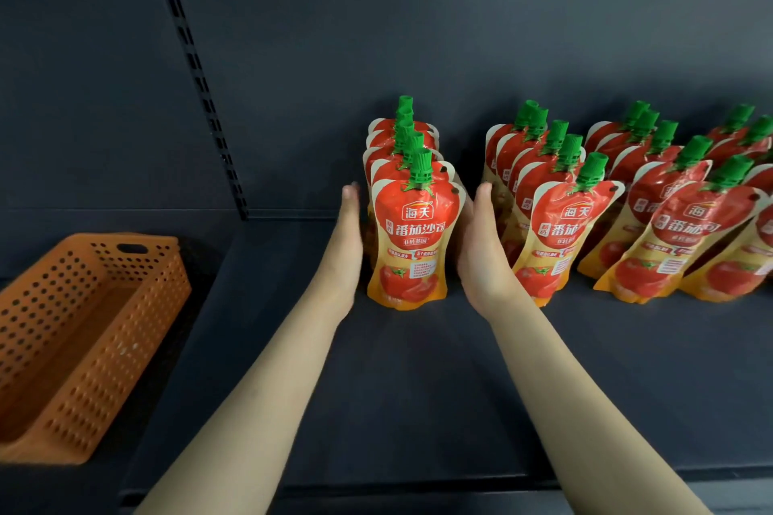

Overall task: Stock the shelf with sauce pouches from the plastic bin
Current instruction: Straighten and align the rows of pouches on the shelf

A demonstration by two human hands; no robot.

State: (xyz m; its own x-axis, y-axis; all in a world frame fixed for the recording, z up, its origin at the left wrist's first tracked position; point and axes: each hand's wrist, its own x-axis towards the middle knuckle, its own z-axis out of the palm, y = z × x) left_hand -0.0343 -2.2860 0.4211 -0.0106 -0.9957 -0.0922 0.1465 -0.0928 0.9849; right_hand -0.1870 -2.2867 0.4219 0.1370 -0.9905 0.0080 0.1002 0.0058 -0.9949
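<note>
**Mia:** What is the person doing right now?

**Ben:** They are tidying the row of tomato sauce pouches (412, 238) at the left end. It is standing on the dark shelf (418, 389), one pouch behind the other, with the green caps (420, 167) pointing up.

**Mia:** Are the hands grabbing it?

**Ben:** No. The left hand (349, 247) is lying flat against the left side of the row, and the right hand (481, 251) is lying flat against the right side. The fingers are straight, not curled round anything. I think they are squeezing the row to make it neat.

**Mia:** Are more pouches waiting in the orange plastic bin (138, 305)?

**Ben:** It is sitting on the shelf to the left, well apart from the pouches. I am not seeing any pouch in the part that is showing, so I am guessing the stocking is nearly done.

**Mia:** What is coming next?

**Ben:** I am thinking the hands need to let go slowly. The pouches are soft and could tip over. The next row (556, 230) is leaning a bit, so it may be needing the same push.
</note>
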